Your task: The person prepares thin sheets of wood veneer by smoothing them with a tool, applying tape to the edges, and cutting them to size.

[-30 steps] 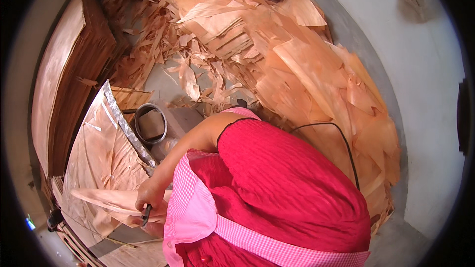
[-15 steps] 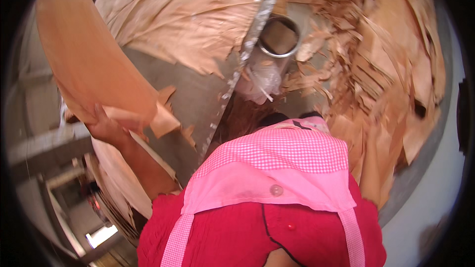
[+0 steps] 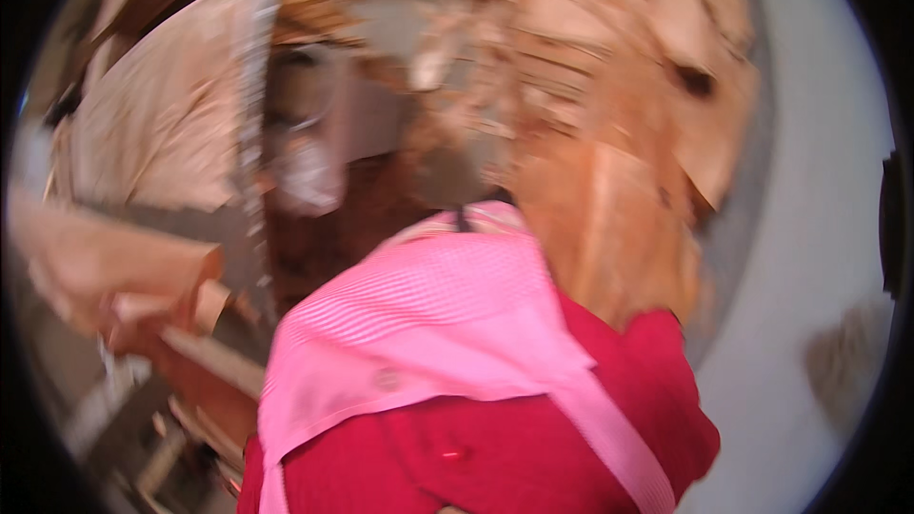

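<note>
At the left, my left hand is closed around the lower end of a long, thin tan sheet that looks like wood veneer. The sheet curves out over the left side, and its near end is ragged. My right sleeve reaches to the pile of similar tan sheets on the right. Motion blur smears the picture there, so my right hand and its fingers do not stand out from the sheets.
A grey bench with a silvery taped edge carries more wrinkled sheets. Beside it stand a round metal-rimmed container and a clear plastic bag. Torn scraps lie beyond, and a pale floor runs along the right.
The whole view has swung right and blurred, so everything sits further left. The sheet in my left hand has swung lower. My right forearm, visible before, no longer stands out.
</note>
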`<act>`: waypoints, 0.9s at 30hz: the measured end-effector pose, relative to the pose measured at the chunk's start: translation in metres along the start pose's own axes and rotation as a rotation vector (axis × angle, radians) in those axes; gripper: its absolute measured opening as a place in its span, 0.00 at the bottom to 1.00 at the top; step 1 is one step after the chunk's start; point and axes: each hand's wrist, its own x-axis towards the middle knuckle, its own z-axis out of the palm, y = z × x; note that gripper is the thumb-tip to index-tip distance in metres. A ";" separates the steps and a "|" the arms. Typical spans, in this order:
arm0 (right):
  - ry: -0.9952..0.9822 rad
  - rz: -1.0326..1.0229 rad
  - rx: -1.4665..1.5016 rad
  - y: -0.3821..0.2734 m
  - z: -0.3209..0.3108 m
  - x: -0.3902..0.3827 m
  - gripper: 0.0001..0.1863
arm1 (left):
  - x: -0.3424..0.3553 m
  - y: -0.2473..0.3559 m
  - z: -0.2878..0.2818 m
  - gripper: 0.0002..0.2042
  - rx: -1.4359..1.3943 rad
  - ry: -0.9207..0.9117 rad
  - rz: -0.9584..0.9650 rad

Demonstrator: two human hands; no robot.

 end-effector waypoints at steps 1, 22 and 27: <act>0.023 0.039 -0.063 0.015 0.004 -0.002 0.23 | -0.002 -0.001 0.010 0.17 -0.042 -0.028 -0.063; 0.030 0.072 0.021 0.112 0.006 0.029 0.14 | 0.048 -0.018 0.112 0.14 0.033 -0.227 0.113; 0.019 0.374 0.273 0.104 -0.063 0.002 0.19 | 0.113 -0.102 0.108 0.12 -0.036 -0.319 0.141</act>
